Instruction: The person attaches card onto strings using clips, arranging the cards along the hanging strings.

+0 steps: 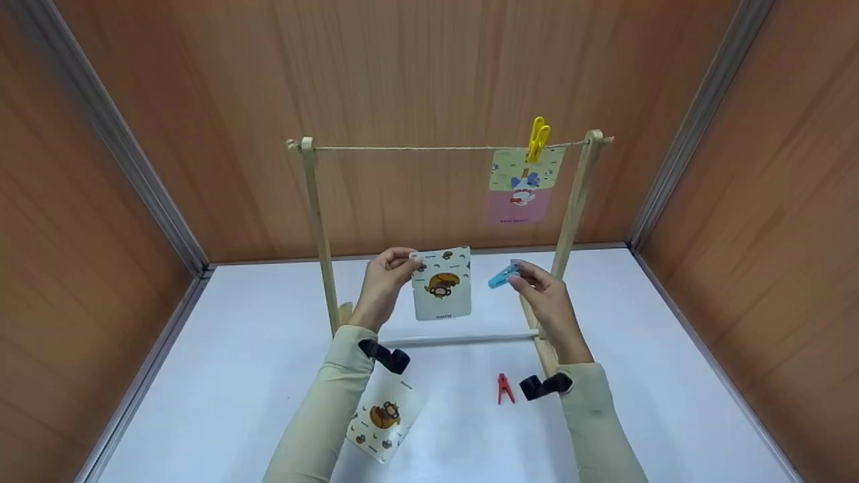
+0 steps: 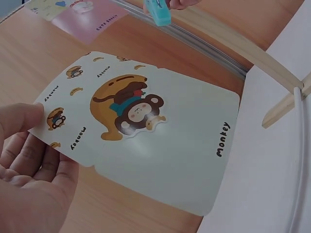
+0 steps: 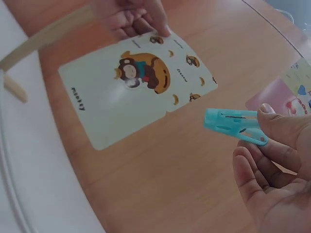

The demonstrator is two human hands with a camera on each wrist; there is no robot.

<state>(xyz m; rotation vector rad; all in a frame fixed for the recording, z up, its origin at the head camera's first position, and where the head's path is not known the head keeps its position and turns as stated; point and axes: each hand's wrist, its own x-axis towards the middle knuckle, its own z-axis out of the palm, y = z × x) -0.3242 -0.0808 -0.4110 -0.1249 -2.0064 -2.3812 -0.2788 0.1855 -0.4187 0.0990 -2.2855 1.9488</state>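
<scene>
My left hand (image 1: 388,285) pinches the upper left corner of a pale green monkey card (image 1: 441,284), thumb in front and fingers behind. The card hangs in the air below the string, its picture facing me. A blue clothespin (image 1: 503,275) is between the thumb and fingers of my right hand (image 1: 545,302), a little to the right of the card. In the right wrist view the clothespin (image 3: 235,124) points toward the card (image 3: 112,102), its jaws together. The left wrist view shows the word "monkey" at the end of the card (image 2: 194,126) away from my fingers.
A string (image 1: 416,148) spans two wooden posts. On its right part a yellow clothespin (image 1: 537,139) holds a green and pink card (image 1: 517,204). A white rod (image 1: 463,339) joins the posts low down. A red clothespin (image 1: 504,389) and another monkey card (image 1: 382,419) lie on the white table (image 1: 235,376).
</scene>
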